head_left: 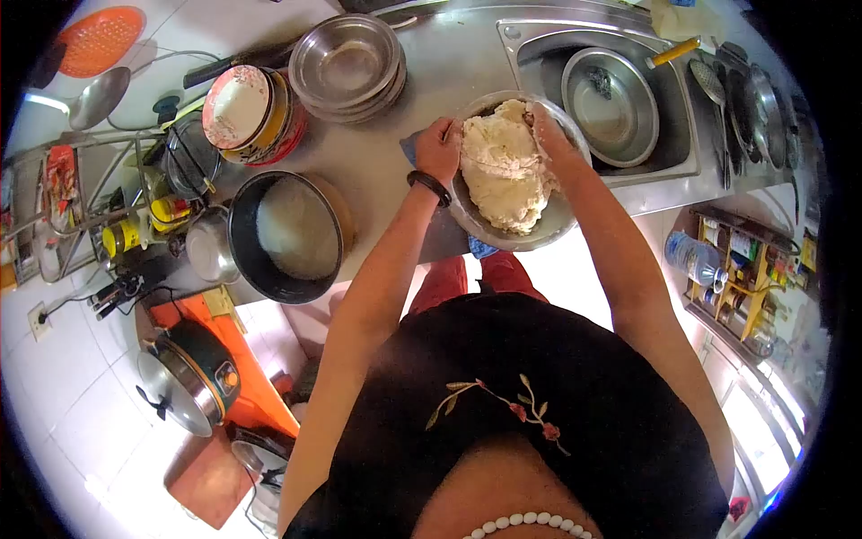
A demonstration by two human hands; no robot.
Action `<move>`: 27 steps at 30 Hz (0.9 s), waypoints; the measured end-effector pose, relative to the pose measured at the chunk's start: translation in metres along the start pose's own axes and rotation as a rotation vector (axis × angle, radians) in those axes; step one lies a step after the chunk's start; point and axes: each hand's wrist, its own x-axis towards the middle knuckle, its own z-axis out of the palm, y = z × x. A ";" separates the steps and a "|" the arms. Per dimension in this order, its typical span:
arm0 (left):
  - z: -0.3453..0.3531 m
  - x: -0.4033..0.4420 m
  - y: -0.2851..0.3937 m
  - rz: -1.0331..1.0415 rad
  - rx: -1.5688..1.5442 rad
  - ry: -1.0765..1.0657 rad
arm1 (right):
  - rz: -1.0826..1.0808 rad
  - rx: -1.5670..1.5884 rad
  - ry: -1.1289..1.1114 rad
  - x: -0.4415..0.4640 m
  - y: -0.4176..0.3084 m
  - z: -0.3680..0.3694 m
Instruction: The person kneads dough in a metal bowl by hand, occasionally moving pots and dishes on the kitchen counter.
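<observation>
A large lump of pale, rough dough (505,166) fills much of a round metal bowl (558,216) at the front edge of the steel counter. My left hand (438,148), with a dark bracelet at the wrist, is at the bowl's left side with its fingers curled against the dough's edge. On the other side, my right hand (548,135) is at the dough's upper right, inside the bowl; its fingertips are partly hidden. A blue cloth (482,248) shows below the bowl's rim.
A sink (687,135) holding a metal basin (611,108) is on the right. Stacked metal bowls (346,63), patterned bowls (236,106) and a dark pot (296,235) with white contents stand left. A cooker (193,373) sits lower left; utensils (718,99) lie far right.
</observation>
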 end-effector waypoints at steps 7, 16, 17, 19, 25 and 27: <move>0.001 0.002 -0.006 -0.030 -0.102 0.009 | 0.100 0.147 -0.384 -0.008 -0.005 -0.037; 0.000 0.002 -0.005 -0.050 0.016 0.031 | -0.223 -1.036 -0.324 -0.001 -0.028 -0.006; 0.000 0.001 -0.003 -0.046 0.008 0.033 | -0.387 -1.236 -0.297 0.007 -0.016 -0.002; -0.001 0.000 0.000 -0.040 -0.006 0.043 | -0.408 -1.283 -0.076 -0.050 -0.037 0.031; 0.002 -0.001 -0.006 0.048 0.046 0.082 | -0.666 -1.150 0.331 -0.138 -0.004 0.053; -0.005 -0.006 0.009 0.038 0.067 0.066 | -0.751 -1.144 0.356 -0.145 0.014 0.053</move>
